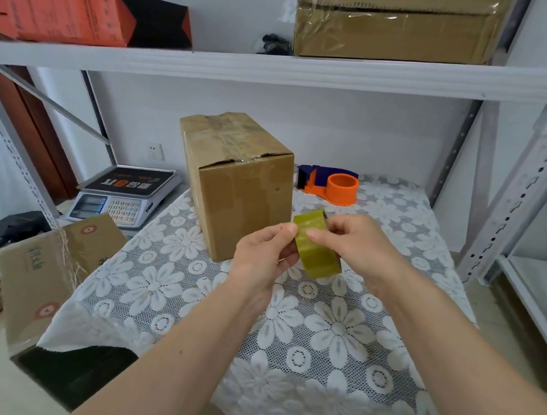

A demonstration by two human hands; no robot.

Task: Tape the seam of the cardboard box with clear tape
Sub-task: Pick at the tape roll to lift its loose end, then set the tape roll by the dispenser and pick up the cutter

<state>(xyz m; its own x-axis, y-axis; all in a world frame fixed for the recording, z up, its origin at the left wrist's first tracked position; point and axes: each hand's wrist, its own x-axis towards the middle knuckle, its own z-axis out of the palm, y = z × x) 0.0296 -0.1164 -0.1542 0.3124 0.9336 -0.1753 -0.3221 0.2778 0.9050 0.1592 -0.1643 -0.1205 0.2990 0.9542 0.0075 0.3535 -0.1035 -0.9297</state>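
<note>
I am watching both hands meeting on the roll of clear tape (315, 247), which is being held in the air above the lace tablecloth (318, 333). The left hand (264, 254) is pinching the roll's near-left edge, its thumb and fingers closed on the outer band. The right hand (361, 242) is gripping the roll from the other side, with the thumb tip pressing on the outer face and the fingers curling over the top and behind. The roll is sitting tilted between the two grips, looking yellowish through its layers; whether a loose end is being lifted I cannot tell.

Just beyond the grip and a little left of it, the cardboard box (237, 185) is standing on the cloth, apart from the roll though overlapped by it in the view. Its top flaps are closed, with old glossy tape running along the top seam (229, 136), and the flap edges at the near end are lifting slightly.

Beyond the right hand, farther back on the table, an orange and blue tape dispenser (330, 185) is lying on the cloth. Well left of the grip, a weighing scale (125, 196) is sitting on a lower surface, and nearer than it another printed carton (51, 269) is leaning at the table's edge. High above the hands, a shelf (282, 67) is carrying an orange and black package (82, 15) and a large brown carton (397, 26).
</note>
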